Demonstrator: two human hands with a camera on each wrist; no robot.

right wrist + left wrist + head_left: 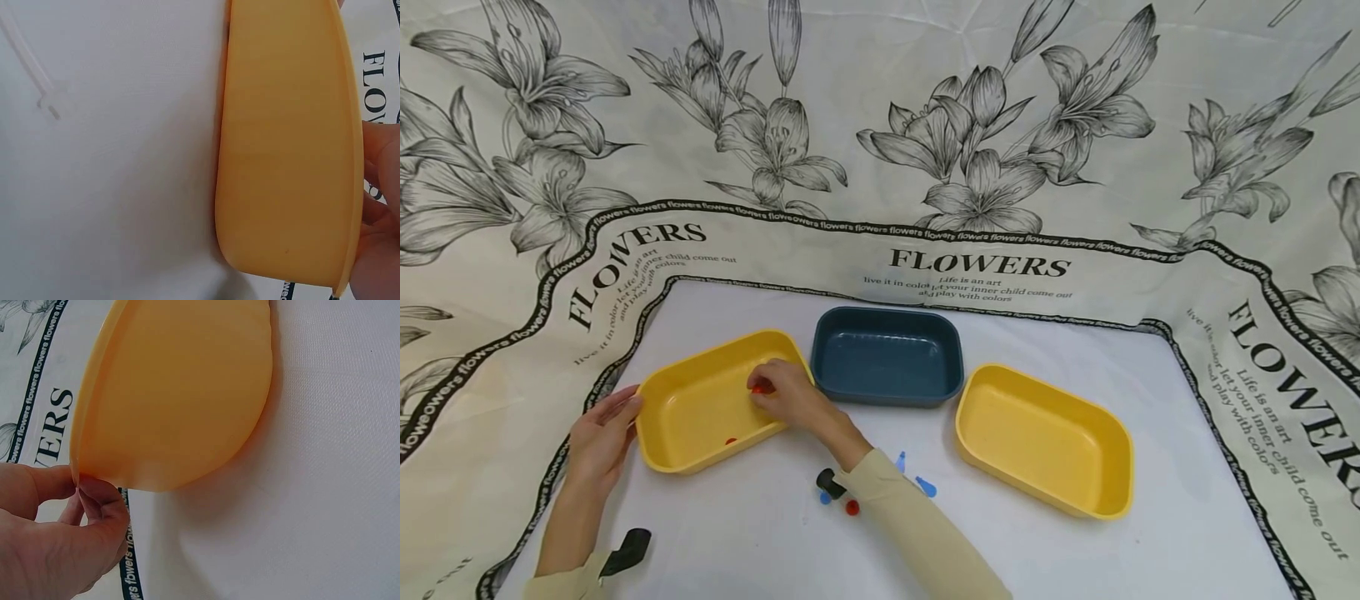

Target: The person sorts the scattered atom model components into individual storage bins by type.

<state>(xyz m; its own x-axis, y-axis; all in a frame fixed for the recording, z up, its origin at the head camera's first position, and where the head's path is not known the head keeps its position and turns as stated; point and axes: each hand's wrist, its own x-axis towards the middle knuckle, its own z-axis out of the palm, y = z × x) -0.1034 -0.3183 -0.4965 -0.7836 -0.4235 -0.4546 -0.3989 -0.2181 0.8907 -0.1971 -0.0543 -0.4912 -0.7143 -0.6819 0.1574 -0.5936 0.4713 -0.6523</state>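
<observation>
The left yellow plastic tub (681, 417) stands at an angle on the table. My left hand (601, 437) pinches its left end at the rim, thumb and fingers on either side of the wall in the left wrist view. My right hand (790, 396) reaches over the front wall into this tub and pinches a small red piece (758, 389). A second red piece (731, 441) lies inside near the front wall, mostly hidden by it. In the right wrist view the tub's yellow wall (287, 150) covers part of the right hand (381, 187).
A dark blue tub (887, 396) stands at the back middle, close to the left one. Another yellow tub (1037, 442) stands to the right. Near the right sleeve (917, 525) lie a red piece (852, 507) and several small blue pieces (927, 486).
</observation>
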